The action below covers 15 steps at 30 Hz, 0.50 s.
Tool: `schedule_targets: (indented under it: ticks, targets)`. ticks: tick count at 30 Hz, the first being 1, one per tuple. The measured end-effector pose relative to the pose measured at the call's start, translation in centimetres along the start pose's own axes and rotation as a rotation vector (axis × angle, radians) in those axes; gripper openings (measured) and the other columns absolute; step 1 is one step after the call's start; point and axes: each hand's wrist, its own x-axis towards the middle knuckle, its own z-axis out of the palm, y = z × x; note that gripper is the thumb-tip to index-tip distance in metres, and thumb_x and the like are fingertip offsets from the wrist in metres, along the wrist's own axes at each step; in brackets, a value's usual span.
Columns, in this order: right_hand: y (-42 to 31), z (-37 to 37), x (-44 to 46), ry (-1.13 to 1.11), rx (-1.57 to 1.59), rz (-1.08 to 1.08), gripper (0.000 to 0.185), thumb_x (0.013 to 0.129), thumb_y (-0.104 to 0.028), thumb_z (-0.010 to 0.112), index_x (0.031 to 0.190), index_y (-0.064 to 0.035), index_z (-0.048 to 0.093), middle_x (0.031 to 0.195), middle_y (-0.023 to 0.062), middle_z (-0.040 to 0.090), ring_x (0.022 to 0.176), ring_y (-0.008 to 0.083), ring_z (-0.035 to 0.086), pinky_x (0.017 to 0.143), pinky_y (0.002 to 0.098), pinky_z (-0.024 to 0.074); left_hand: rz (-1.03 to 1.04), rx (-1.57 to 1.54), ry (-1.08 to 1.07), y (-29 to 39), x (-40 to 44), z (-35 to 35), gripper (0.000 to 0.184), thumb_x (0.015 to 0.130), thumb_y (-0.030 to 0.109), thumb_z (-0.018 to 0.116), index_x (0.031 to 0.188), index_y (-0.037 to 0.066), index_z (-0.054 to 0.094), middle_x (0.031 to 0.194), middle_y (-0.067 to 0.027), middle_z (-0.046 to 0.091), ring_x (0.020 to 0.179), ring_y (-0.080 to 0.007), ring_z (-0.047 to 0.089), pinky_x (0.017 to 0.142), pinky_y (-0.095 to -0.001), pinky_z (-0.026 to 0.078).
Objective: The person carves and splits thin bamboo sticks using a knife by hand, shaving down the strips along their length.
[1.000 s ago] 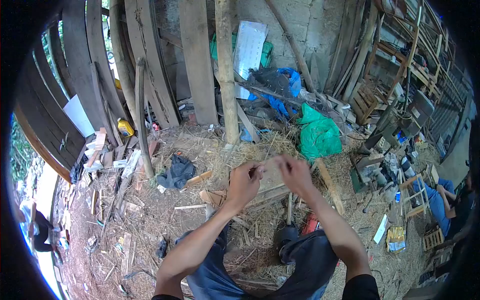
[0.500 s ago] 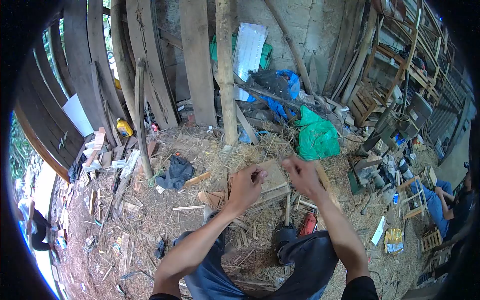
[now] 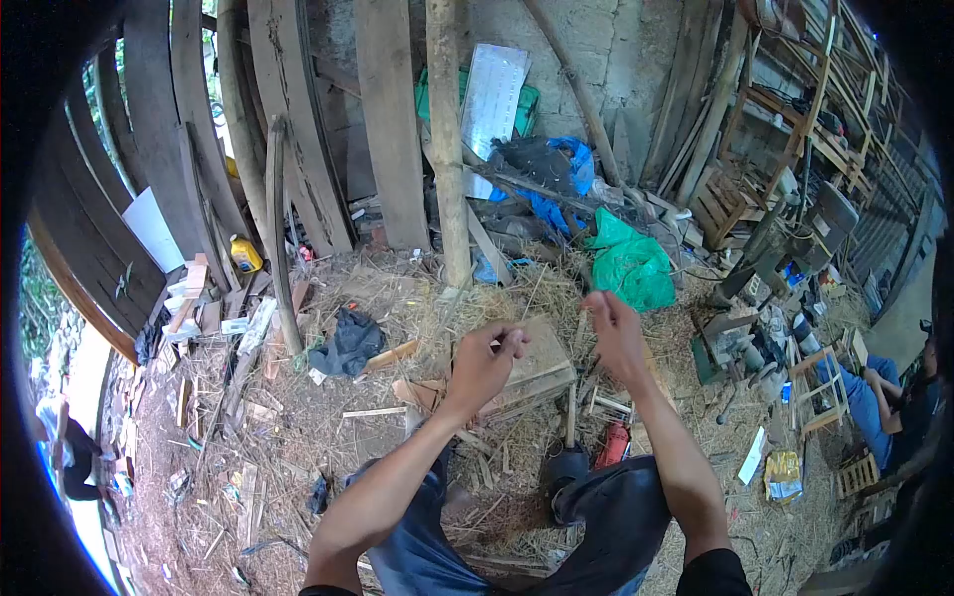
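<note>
My left hand (image 3: 480, 370), right hand (image 3: 618, 341) raised, fingers curled, grip part-closed; whether anything thin held, cannot tell. Block (image 3: 543, 350) lower, between them, beyond knees (image 3: 628, 487), presumably for two-handed reach.

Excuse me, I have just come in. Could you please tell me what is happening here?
A person holds both bare hands up, apart, with the wooden block showing beyond them. The left hand has its fingers curled towards the thumb; the right hand is also bent at the fingers. Whether either pinches something thin, I cannot tell. A red container is near the right knee. Farther right, another person sits near a small wooden frame.
</note>
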Motion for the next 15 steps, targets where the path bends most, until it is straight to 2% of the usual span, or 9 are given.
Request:
schedule_targets:
  ticks: [2, 3, 5, 6, 8, 10, 11, 13, 15]
  targets:
    - [0.6, -0.1, 0.7, 0.062, 0.186, 0.257, 0.034, 0.094, -0.031, 0.048, 0.089, 0.0006, 0.06, 0.062, 0.0177, 0.053, 0.055, 0.0291, 0.051, 0.056, 0.0363, 0.0405, 0.031, -0.063, 0.042, -0.3, 0.2, -0.3, 0.017, 0.09, 0.012, 0.054, 0.091, 0.0, 0.066, 0.071, -0.0083, 0.065, 0.062, -0.0128, 0.058, 0.058, -0.0278, 0.045]
    - [0.2, 0.0, 0.5, 0.062, 0.186, 0.25, 0.034, 0.094, -0.031, 0.048, 0.089, 0.0006, 0.06, 0.062, 0.0177, 0.053, 0.055, 0.0291, 0.051, 0.056, 0.0363, 0.0405, 0.003, -0.054, 0.043, -0.5, 0.3, -0.4, 0.017, 0.09, 0.013, 0.055, 0.091, 0.0, 0.066, 0.07, -0.0079, 0.064, 0.061, -0.0119, 0.058, 0.057, -0.0274, 0.044]
    - [-1.2, 0.3, -0.4, 0.014, 0.133, -0.07, 0.029, 0.092, -0.028, 0.052, 0.089, -0.0007, 0.062, 0.059, 0.0158, 0.053, 0.053, 0.0295, 0.053, 0.053, 0.0366, 0.0409, -0.02, -0.051, 0.049, -0.4, 0.7, -0.5, 0.018, 0.089, 0.013, 0.055, 0.091, 0.0, 0.067, 0.07, -0.0076, 0.064, 0.061, -0.011, 0.057, 0.056, -0.027, 0.043]
    - [-2.2, 0.6, -0.7, 0.011, 0.13, -0.071, 0.029, 0.092, -0.028, 0.052, 0.089, -0.0007, 0.062, 0.059, 0.0158, 0.053, 0.053, 0.0295, 0.053, 0.053, 0.0366, 0.0409, -0.024, -0.05, 0.035, -0.3, 0.7, -0.4, 0.018, 0.09, 0.014, 0.055, 0.09, 0.0, 0.067, 0.069, -0.0071, 0.064, 0.061, -0.0104, 0.056, 0.056, -0.0267, 0.043]
    - [-3.8, 1.2, -1.5, -0.248, 0.062, -0.287, 0.024, 0.09, -0.026, 0.056, 0.091, -0.0025, 0.064, 0.057, 0.0126, 0.052, 0.049, 0.0268, 0.052, 0.049, 0.0374, 0.0403, -0.034, -0.045, 0.01, -0.5, 0.5, -0.1, 0.018, 0.09, 0.014, 0.055, 0.09, 0.0, 0.067, 0.069, -0.0066, 0.064, 0.06, -0.0097, 0.055, 0.055, -0.0264, 0.042]
    - [-4.2, 0.9, -1.3, -0.254, 0.043, -0.304, 0.024, 0.089, -0.025, 0.057, 0.092, -0.0031, 0.064, 0.057, 0.0118, 0.053, 0.047, 0.0259, 0.052, 0.047, 0.0368, 0.0403, -0.06, -0.114, -0.022, -0.6, 0.3, 0.1, 0.019, 0.091, 0.015, 0.054, 0.092, 0.001, 0.066, 0.07, 0.0007, 0.057, 0.057, -0.0041, 0.042, 0.051, -0.0212, 0.034]
    - [-4.4, 0.9, -1.1, -0.261, 0.022, -0.333, 0.023, 0.088, -0.025, 0.058, 0.093, -0.0037, 0.065, 0.057, 0.011, 0.054, 0.046, 0.0251, 0.052, 0.046, 0.0361, 0.0403, -0.064, -0.11, -0.026, -0.6, 0.2, 0.1, 0.019, 0.091, 0.015, 0.054, 0.092, 0.001, 0.066, 0.07, 0.0007, 0.057, 0.057, -0.0041, 0.042, 0.051, -0.0212, 0.034]
    - [-4.6, 0.5, -0.7, -0.281, 0.03, -0.276, 0.024, 0.088, -0.026, 0.058, 0.092, -0.0037, 0.066, 0.058, 0.0113, 0.055, 0.047, 0.0243, 0.053, 0.047, 0.0354, 0.0411, 0.003, -0.179, -0.017, 0.5, 0.2, -0.1, 0.017, 0.09, 0.011, 0.054, 0.093, 0.0, 0.067, 0.072, -0.0047, 0.063, 0.062, -0.0086, 0.053, 0.055, -0.024, 0.041]
    - [-4.6, 0.3, -0.6, -0.278, 0.034, -0.269, 0.023, 0.087, -0.026, 0.059, 0.09, -0.0036, 0.066, 0.058, 0.0111, 0.056, 0.048, 0.0241, 0.054, 0.047, 0.0352, 0.0413, 0.003, -0.154, -0.027, 0.7, 0.2, -0.2, 0.017, 0.09, 0.011, 0.054, 0.094, -0.001, 0.066, 0.072, -0.0044, 0.063, 0.062, -0.0083, 0.053, 0.056, -0.0238, 0.042]
